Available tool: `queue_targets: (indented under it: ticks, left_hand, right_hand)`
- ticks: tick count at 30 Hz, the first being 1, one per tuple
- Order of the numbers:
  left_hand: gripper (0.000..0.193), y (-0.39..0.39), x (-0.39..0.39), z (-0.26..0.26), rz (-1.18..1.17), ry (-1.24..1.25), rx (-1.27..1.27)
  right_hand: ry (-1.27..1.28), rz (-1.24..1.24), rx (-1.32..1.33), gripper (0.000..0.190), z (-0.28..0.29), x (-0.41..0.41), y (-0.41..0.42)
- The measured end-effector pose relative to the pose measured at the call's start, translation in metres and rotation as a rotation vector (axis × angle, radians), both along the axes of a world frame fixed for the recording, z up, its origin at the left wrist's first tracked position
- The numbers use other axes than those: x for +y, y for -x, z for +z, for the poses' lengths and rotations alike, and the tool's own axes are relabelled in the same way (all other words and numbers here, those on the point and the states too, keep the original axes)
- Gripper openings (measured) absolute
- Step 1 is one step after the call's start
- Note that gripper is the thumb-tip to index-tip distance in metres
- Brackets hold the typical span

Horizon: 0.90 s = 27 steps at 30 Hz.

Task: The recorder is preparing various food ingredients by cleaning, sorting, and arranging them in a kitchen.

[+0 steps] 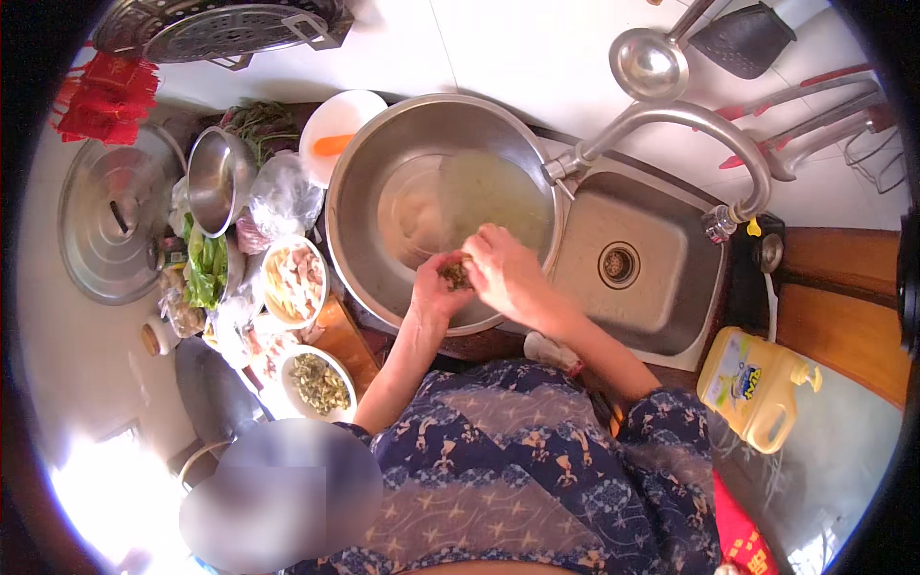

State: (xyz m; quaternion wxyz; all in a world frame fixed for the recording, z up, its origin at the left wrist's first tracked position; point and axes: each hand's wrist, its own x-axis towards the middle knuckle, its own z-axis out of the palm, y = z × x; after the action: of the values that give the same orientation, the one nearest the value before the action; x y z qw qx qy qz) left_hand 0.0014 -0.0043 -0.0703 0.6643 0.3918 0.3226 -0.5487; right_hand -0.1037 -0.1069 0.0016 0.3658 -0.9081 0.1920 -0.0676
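Over the near side of a large stainless steel basin [388,208], both my hands are close together around a clump of dark green chopped vegetable [456,275]. My left hand [437,287] cups it from the left. The curled fingers of my right hand [501,269] press on it from the other side and partly hide it. Cloudy greenish water [492,194] lies in the basin below. To the left of my left forearm, a white bowl [289,361] contains similar chopped greens [320,384].
Right of the basin is a sink [661,287] under a curved faucet [690,111]. At left stand a bowl of sliced meat [305,273], a cutting board [348,338], a metal bowl [219,180] and a white bowl with a carrot [332,145]. A yellow detergent jug [755,388] stands at right.
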Motion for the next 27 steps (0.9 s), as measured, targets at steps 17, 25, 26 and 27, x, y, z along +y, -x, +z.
queue_targets:
  ticks: [17, 25, 26, 27]
  left_hand:
    - [0.045, -0.028, -0.026, 0.031, 0.035, 0.23, 0.061]
    - [0.044, -0.022, -0.025, 0.029, 0.014, 0.198, -0.158]
    - [0.044, -0.021, -0.024, 0.026, 0.026, 0.201, -0.183]
    - [0.044, -0.021, -0.024, 0.02, 0.06, 0.193, -0.184]
  right_hand:
    - [-0.158, -0.373, -0.367, 0.014, -0.066, -0.03, 0.003]
    - [0.393, -0.199, 0.049, 0.021, -0.102, -0.009, -0.011]
    - [0.489, -0.187, 0.212, 0.022, -0.115, -0.004, -0.013]
    - [0.488, -0.152, 0.206, 0.022, -0.123, 0.001, -0.012]
